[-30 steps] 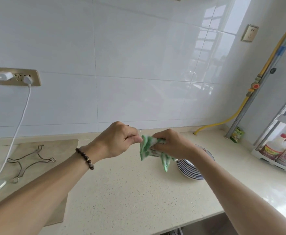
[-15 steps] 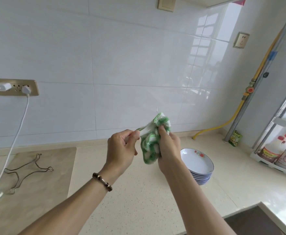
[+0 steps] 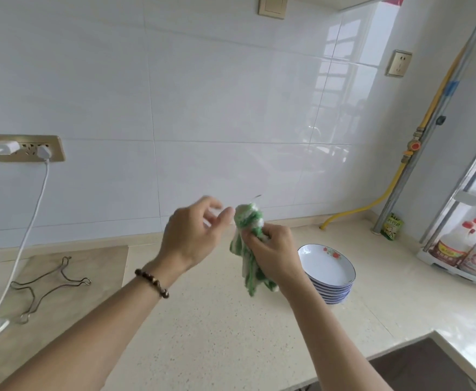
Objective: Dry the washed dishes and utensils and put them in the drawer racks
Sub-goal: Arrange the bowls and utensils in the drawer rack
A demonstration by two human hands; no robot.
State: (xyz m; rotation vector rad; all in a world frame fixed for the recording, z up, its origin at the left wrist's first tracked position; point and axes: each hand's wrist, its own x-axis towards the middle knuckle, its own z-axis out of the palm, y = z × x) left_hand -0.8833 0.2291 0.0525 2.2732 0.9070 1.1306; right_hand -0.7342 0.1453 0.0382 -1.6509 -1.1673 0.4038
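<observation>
Mostly slip risk: small pale utensil, likely a spoon (image 3: 255, 197), blurred, poking from green-and-white striped cloth (image 3: 248, 246) clenched in right hand (image 3: 273, 255); could drop onto stack of blue-rimmed white plates (image 3: 327, 270) just beside. Left hand (image 3: 193, 235) pinching something blurred; grip unclear. Count: one cloth, one utensil, one plate stack, roughly seven plates.

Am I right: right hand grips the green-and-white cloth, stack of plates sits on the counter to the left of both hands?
Not quite. In the head view the right hand does grip the green-and-white cloth, but the stack of plates sits on the counter to the right of both hands.
</observation>
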